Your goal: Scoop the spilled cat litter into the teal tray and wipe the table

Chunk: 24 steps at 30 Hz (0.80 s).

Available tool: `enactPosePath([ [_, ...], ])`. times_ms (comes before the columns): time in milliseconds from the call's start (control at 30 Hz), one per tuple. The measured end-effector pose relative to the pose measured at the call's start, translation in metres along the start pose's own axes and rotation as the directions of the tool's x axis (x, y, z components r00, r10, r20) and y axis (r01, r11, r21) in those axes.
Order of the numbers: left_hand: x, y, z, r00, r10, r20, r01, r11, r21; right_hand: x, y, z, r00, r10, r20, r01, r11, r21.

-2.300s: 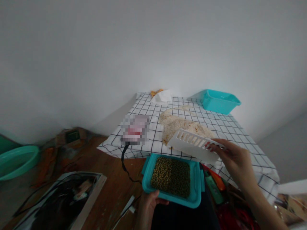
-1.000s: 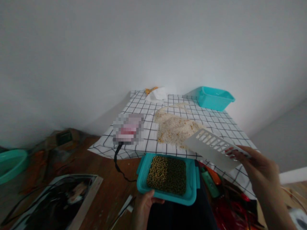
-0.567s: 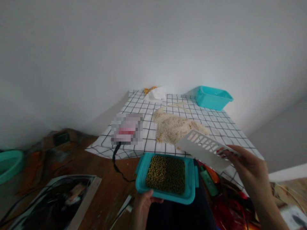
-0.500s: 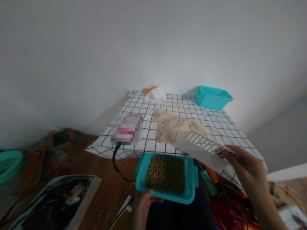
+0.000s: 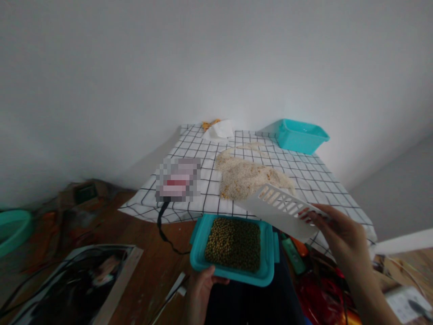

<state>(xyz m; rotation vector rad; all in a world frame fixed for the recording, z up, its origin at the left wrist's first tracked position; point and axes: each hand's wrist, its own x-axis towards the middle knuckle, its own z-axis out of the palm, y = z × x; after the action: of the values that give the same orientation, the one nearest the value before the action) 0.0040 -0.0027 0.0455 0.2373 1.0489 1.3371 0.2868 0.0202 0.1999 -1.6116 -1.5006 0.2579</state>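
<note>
My left hand grips the near rim of a teal tray filled with green and yellowish beans, held in front of me at the cloth's near edge. My right hand is closed on one end of a white slotted plastic panel, which slants out to the left above the tray's far right corner. Just beyond the panel a heap of pale grain lies on the black-and-white checked cloth.
A teal tub stands at the cloth's far right corner, a white packet at its far edge. A blurred pink item with a black cable lies left. A framed picture and green basin sit on the wooden floor.
The white slotted panel swung right, then came back left to hang over the tray's far right corner. The tray stays held in my left hand; the view shifted slightly.
</note>
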Motion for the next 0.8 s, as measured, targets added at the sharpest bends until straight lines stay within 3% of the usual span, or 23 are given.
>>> enactPosePath([
  [433, -0.003, 0.005, 0.004, 1.000, 0.019, 0.023, -0.020, 1.000, 0.025, -0.003, 0.007, 0.001, 1.000, 0.009, 0.007, -0.009, 0.999, 0.033],
  [700, -0.003, 0.002, 0.001, 0.998, 0.029, 0.054, -0.029, 1.000, 0.005, -0.004, 0.006, 0.005, 0.995, -0.047, 0.083, 0.041, 0.997, 0.073],
  [800, -0.003, 0.003, 0.002, 0.999, 0.016, 0.046, -0.016, 1.000, 0.018, -0.004, 0.007, 0.000, 0.999, -0.032, 0.034, 0.029, 0.997, 0.072],
])
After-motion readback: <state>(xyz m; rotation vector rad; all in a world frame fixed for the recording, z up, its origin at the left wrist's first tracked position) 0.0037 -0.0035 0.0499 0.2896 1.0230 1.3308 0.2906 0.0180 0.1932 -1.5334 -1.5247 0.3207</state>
